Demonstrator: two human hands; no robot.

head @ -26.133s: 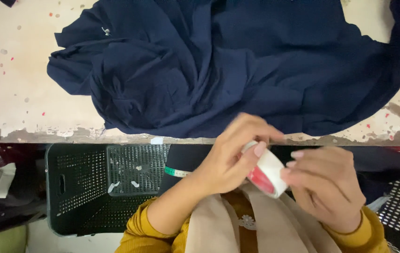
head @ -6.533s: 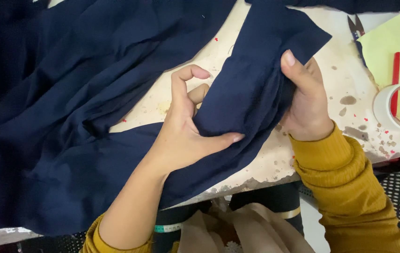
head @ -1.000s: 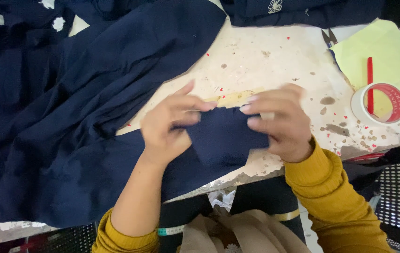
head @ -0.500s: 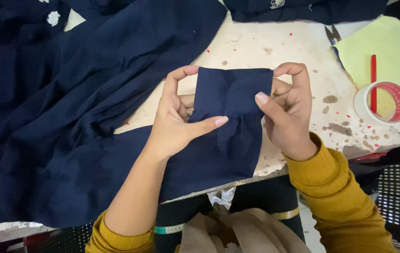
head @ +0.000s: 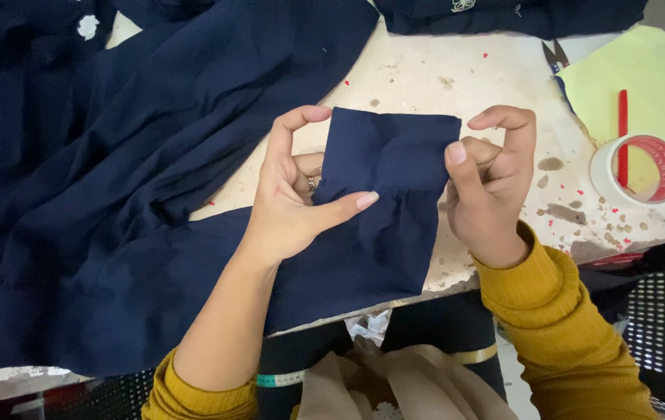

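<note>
A large navy blue garment (head: 114,202) lies crumpled over the left and middle of a worn, paint-flecked white table (head: 457,78). One end of it, a flat sleeve-like piece (head: 394,171), is held up between both hands. My left hand (head: 293,194) pinches its left edge with thumb on top. Its right edge is pinched between the thumb and fingers of my right hand (head: 492,175). Both arms wear mustard-yellow sleeves.
A roll of tape with a red core (head: 640,167) sits at the right on a pale yellow sheet (head: 643,78) beside a red pen (head: 622,124). Small scissors (head: 554,54) lie at the top right. More navy cloth (head: 503,15) runs along the far edge. A black perforated crate (head: 663,327) stands under the table.
The hands have flattened and spread the end of the navy piece, which was bunched between them a second ago. It now sits slightly higher and wider.
</note>
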